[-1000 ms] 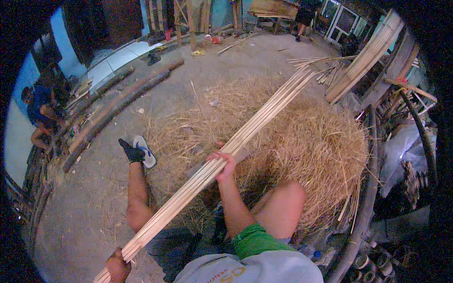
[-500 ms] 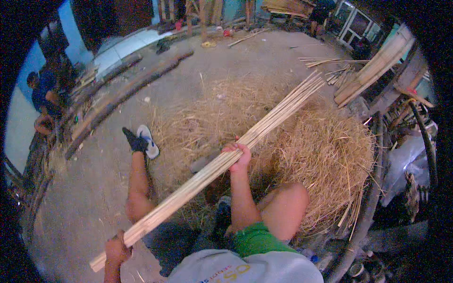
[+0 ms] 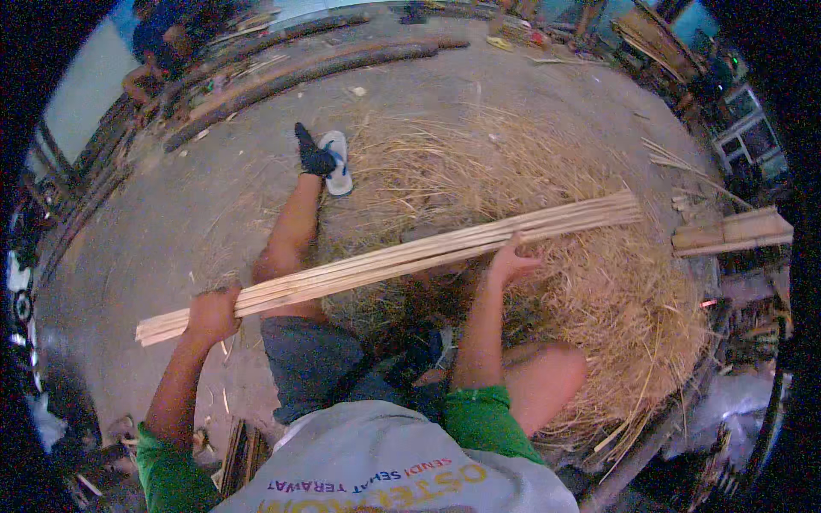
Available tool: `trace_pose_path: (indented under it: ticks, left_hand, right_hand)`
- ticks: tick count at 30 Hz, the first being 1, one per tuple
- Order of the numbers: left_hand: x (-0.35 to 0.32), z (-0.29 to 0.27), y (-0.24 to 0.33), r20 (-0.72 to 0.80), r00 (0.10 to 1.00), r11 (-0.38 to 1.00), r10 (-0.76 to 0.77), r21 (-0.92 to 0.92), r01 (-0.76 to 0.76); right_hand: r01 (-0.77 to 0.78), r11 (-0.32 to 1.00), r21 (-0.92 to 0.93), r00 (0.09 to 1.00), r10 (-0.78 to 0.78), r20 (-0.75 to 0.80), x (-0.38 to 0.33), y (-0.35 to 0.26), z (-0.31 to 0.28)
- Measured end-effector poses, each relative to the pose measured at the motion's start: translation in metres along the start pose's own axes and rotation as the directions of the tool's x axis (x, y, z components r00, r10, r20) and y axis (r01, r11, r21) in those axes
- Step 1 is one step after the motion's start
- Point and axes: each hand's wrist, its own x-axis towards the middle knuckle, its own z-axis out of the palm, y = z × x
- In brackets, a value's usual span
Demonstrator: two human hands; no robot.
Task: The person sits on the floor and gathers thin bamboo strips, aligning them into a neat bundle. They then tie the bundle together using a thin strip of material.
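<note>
A long bundle of thin, pale split-bamboo strips [image 3: 385,262] lies slantwise across my lap, its right end higher and farther away. Wrapped round the bundle near its left end is my left hand [image 3: 213,315], closed. My right hand [image 3: 513,263] is at the near edge of the bundle, right of its middle. Its fingers are apart, the fingertips touching or just beside the strips; some blur hides the exact contact.
Loose straw-like shavings [image 3: 633,316] are heaped at the right and spread over the floor ahead. Long poles [image 3: 316,73] lie at the far left, near another person [image 3: 158,43]. Wide bamboo pieces [image 3: 735,232] stand at the right. My sandalled foot [image 3: 336,162] is stretched forward.
The bundle has swung from a steep slant to a flatter one. My right hand has loosened from its wrap round the strips, while my left still grips the left end. The view has turned.
</note>
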Motion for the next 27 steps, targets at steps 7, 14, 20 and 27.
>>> trace_pose_path:
  ticks: [7,14,20,27]
  left_hand:
    - [0.024,0.068,-0.012,-0.037,0.998,0.999,0.045,-0.014,-0.046]
    - [0.01,0.092,0.01,-0.205,0.978,0.998,-0.038,0.037,0.046]
    - [-0.001,0.094,-0.011,-0.276,0.946,0.985,-0.168,-0.014,0.171]
    - [-0.016,0.122,-0.001,-0.34,0.917,0.977,-0.209,-0.031,0.211]
  right_hand:
    - [0.581,0.771,0.259,0.258,-0.477,0.841,-0.092,-0.084,0.011]
    - [0.852,0.183,0.49,-0.45,-0.222,0.865,-0.183,-0.012,-0.006]
    - [0.944,0.27,0.191,-0.245,0.184,0.952,-0.187,0.003,0.013]
    - [0.901,0.166,0.401,-0.39,-0.096,0.916,-0.183,-0.005,-0.013]
